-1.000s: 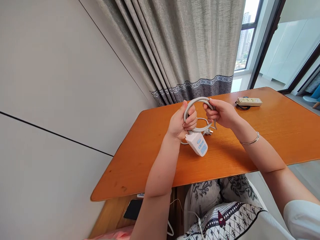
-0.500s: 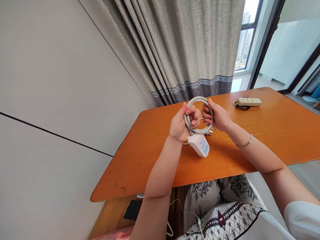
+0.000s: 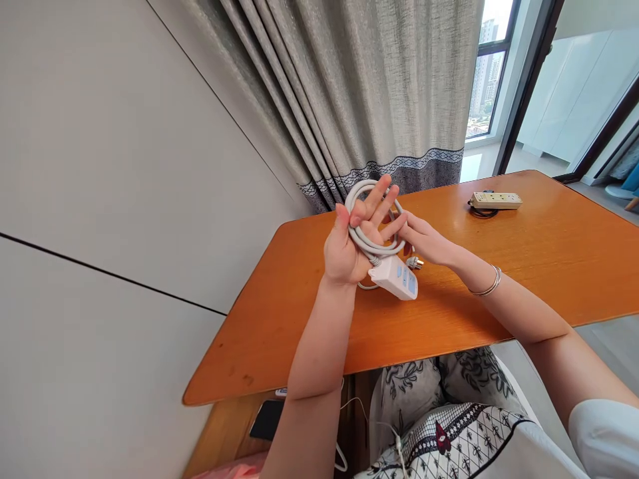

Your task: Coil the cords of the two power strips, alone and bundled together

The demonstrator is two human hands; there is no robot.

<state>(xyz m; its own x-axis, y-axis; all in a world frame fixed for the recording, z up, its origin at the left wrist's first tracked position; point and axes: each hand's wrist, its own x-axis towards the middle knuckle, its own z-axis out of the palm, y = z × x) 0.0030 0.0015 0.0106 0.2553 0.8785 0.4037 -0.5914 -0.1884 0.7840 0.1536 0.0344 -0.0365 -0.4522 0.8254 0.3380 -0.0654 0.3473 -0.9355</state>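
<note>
A grey-white cord (image 3: 357,193) is wound into a ring above the table and ends at a small white power strip (image 3: 394,278) with pale blue panels. My left hand (image 3: 349,249) supports the ring at its left side, the cord lying across the palm by the thumb, some fingers stretched up through the loop. On the right side of the ring, my right hand (image 3: 424,238) grips the cord, with its fingertips partly hidden. The cord's plug (image 3: 415,263) with metal pins shows just below the right hand. The power strip hangs tilted beneath the ring.
The orange-brown wooden table (image 3: 279,319) stretches below both hands. Toward the back right lies another power strip (image 3: 496,201) with a black cord. A dark phone (image 3: 266,420) is on a lower surface at the left front. A grey curtain (image 3: 379,86) hangs behind the table.
The ring and power strip have shifted slightly left and up. My left fingers have uncurled and spread through the loop, and my right hand has moved lower along the ring's right side.
</note>
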